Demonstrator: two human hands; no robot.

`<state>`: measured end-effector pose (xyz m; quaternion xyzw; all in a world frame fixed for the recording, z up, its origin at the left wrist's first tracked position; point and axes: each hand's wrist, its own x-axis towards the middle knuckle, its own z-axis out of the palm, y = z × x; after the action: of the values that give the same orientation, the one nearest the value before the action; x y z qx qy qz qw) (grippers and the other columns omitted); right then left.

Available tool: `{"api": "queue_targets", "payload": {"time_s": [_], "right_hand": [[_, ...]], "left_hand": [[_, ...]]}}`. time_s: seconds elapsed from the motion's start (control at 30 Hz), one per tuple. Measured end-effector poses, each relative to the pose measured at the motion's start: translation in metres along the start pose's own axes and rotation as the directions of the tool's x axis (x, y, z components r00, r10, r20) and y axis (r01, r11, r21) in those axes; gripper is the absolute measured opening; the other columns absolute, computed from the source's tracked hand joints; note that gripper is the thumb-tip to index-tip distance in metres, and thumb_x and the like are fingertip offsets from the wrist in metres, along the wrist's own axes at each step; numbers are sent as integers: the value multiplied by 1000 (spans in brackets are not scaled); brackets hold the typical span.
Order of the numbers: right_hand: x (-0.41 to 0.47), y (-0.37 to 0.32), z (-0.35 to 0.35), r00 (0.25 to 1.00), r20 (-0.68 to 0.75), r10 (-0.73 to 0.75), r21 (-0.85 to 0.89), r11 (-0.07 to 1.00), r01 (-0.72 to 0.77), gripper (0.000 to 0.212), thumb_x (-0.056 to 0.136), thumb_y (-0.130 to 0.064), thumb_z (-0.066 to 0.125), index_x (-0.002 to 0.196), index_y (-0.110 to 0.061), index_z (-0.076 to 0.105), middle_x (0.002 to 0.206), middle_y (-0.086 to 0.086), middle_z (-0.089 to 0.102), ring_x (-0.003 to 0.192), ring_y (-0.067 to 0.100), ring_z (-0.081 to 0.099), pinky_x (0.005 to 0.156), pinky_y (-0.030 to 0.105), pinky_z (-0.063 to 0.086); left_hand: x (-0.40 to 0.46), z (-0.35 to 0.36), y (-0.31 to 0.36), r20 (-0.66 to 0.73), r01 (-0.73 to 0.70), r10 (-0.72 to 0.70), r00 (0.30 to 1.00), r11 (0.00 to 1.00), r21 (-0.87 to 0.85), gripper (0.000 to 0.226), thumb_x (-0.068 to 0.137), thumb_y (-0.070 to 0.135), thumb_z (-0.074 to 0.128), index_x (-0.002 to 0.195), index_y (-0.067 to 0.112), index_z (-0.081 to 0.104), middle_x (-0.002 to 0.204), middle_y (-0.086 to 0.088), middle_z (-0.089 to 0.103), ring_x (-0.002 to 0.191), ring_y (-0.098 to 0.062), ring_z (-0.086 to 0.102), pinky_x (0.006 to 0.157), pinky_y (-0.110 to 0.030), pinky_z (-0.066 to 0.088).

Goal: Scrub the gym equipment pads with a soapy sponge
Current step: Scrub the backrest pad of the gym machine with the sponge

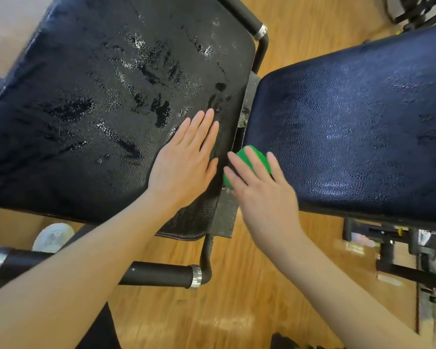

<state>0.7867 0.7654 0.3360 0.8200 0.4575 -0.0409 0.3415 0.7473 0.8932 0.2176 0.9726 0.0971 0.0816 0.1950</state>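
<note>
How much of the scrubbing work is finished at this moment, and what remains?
The left pad looks done: it is covered in wet, soapy streaks, and the left hand rests flat on it. In hand: the right hand holds the green sponge at the near edge of the right pad. That pad shows no such streaks, so most of it seems left to scrub.
</note>
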Motion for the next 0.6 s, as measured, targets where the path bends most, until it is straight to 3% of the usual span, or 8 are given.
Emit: {"api": "queue_targets", "payload": {"time_s": [0.07, 0.13, 0.2, 0.33, 0.6], "right_hand": [[-18, 22, -10, 1000, -16, 19, 15, 1000, -19, 40, 93, -20, 56, 132, -14, 58, 149, 5, 44, 141, 30, 34, 117, 49, 12], [-31, 34, -22, 993, -50, 103, 43, 994, -101, 39, 93, -18, 58, 132, -13, 58, 149, 5, 44, 140, 31, 34, 117, 50, 13], [-25, 25, -21, 986, -77, 147, 37, 989, -145, 36, 95, -15, 49, 129, -10, 60, 146, 7, 48, 138, 34, 37, 116, 51, 15], [-7, -5, 1, 1000, -3, 1, 17, 1000, -1, 56, 87, -15, 23, 122, -7, 65, 139, 11, 54, 134, 34, 44, 112, 50, 19], [-46, 38, -21, 996, -83, -37, 73, 996, 43, 60, 83, -8, 21, 125, -12, 64, 143, 9, 51, 136, 32, 41, 113, 49, 20]], "left_hand": [[0, 0, 0, -4, -3, 3, 1000, 1000, 6, 65, 104, 39, 22, 157, 3, 16, 164, -18, 10, 152, -30, 11, 124, -42, 12], [0, 0, 1, 9, 0, 0, 1000, 1000, 14, 65, 104, 41, 17, 157, 4, 12, 165, -17, 8, 153, -29, 9, 124, -42, 11], [0, 2, 1, 1, 2, -2, 1000, 1000, 20, 65, 103, 40, 17, 157, 3, 13, 165, -17, 8, 153, -30, 9, 124, -42, 11], [1, 3, 0, -20, -4, 4, 1000, 1000, -2, 66, 102, 39, 18, 156, 2, 20, 163, -19, 14, 151, -31, 16, 124, -42, 13], [1, 0, -1, 31, -17, 17, 999, 1000, -16, 67, 101, 42, 16, 156, 3, 20, 163, -18, 16, 151, -31, 16, 124, -43, 14]]}}
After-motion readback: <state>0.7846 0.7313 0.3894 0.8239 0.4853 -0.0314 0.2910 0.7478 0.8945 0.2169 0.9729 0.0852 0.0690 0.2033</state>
